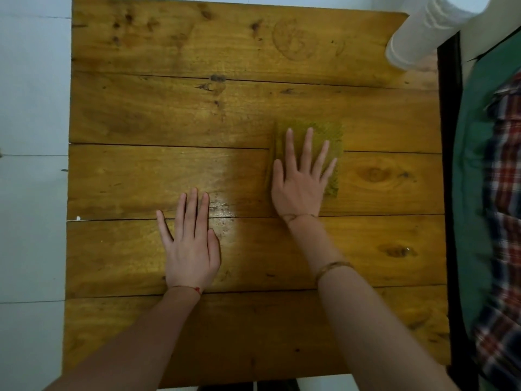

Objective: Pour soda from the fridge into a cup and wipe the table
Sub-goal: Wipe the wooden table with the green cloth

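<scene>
Fingers [308, 142] of the right hand [298, 184] lie flat on the cloth [332, 136], left hand [191, 246] flat on the worktop [141, 108]; a wide swipe could topple the cup [417, 32] at the corner.

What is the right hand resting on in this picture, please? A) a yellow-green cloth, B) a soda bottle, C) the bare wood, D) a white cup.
A: the right hand lies flat, fingers spread, on the yellow-green cloth on the wooden table, while the left hand lies on bare wood.
</scene>
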The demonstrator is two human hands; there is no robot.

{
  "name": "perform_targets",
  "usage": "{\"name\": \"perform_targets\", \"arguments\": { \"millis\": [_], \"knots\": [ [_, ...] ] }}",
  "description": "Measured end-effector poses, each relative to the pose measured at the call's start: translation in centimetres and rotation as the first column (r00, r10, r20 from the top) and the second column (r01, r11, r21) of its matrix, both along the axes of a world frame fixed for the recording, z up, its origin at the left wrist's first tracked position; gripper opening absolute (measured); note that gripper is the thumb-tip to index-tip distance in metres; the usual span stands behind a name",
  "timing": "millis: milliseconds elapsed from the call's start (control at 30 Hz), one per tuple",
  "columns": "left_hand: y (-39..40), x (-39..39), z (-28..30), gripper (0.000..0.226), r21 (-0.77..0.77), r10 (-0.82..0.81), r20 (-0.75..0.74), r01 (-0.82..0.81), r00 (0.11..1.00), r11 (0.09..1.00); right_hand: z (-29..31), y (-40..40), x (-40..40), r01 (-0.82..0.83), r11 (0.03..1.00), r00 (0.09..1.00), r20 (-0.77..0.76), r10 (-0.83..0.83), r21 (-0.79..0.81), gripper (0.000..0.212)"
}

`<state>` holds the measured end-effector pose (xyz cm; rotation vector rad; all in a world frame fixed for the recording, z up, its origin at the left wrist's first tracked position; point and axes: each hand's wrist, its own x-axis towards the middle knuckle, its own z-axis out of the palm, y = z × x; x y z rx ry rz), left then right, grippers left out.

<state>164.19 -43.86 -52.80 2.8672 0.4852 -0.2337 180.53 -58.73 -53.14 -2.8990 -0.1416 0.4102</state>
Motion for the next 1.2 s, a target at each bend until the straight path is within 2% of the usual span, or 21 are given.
{"name": "perform_targets", "arguments": {
  "millis": [167, 300, 467, 600, 667, 800, 867, 1000, 1200],
  "knots": [
    [0.0, -0.1, -0.1, 0.061, -0.012, 0.001, 0.012, -0.001, 1.0, 1.0, 0.7, 2.9, -7.0, -0.199, 0.977, 0.979, -0.026, 0.201, 0.073, 0.058],
    [-0.1, -0.2, -0.1, 0.061, -0.028, 0.003, 0.027, -0.002, 1.0, 1.0, 0.8, -1.3, -9.5, -0.276, 0.959, 0.96, -0.031, 0.278, 0.063, 0.056],
    [0.0, -0.4, -0.3, 0.06, -0.029, 0.01, 0.03, -0.01, 0.999, 1.0, 0.4, -8.6, -7.7, 0.009, 1.0, 1.0, -0.027, -0.009, -0.012, 0.056],
    [0.1, -0.6, -0.6, 0.059, -0.019, -0.005, 0.04, 0.005, 0.999, 1.0, 0.1, -6.7, -7.8, 0.117, 0.993, 0.993, -0.023, -0.117, -0.027, 0.057],
    [0.1, -0.6, -0.6, 0.058, -0.036, -0.002, 0.048, 0.004, 0.999, 0.999, 0.4, -4.0, -9.3, 0.041, 0.999, 0.999, -0.033, -0.042, -0.026, 0.059],
    [0.6, -1.4, 0.3, 0.055, -0.142, 0.036, 0.12, -0.019, 0.992, 0.99, 0.9, 1.2, -16.1, -0.263, 0.962, 0.962, -0.058, 0.267, 0.077, 0.059],
    [0.8, -2.7, 0.8, 0.054, -0.137, 0.072, 0.145, -0.052, 0.987, 0.989, 1.0, 1.8, -18.9, -0.309, 0.944, 0.947, -0.055, 0.317, 0.112, 0.058],
    [-0.1, -5.9, 1.4, 0.055, -0.13, 0.066, 0.122, -0.05, 0.99, 0.99, 1.2, -2.3, -21.3, -0.251, 0.963, 0.963, -0.076, 0.258, 0.095, 0.058],
    [-2.6, -9.1, 1.0, 0.057, -0.107, 0.043, 0.055, -0.037, 0.998, 0.994, 1.7, -12.6, -22.2, -0.005, 0.999, 0.995, -0.104, 0.0, -0.048, 0.058]
  ]
}}
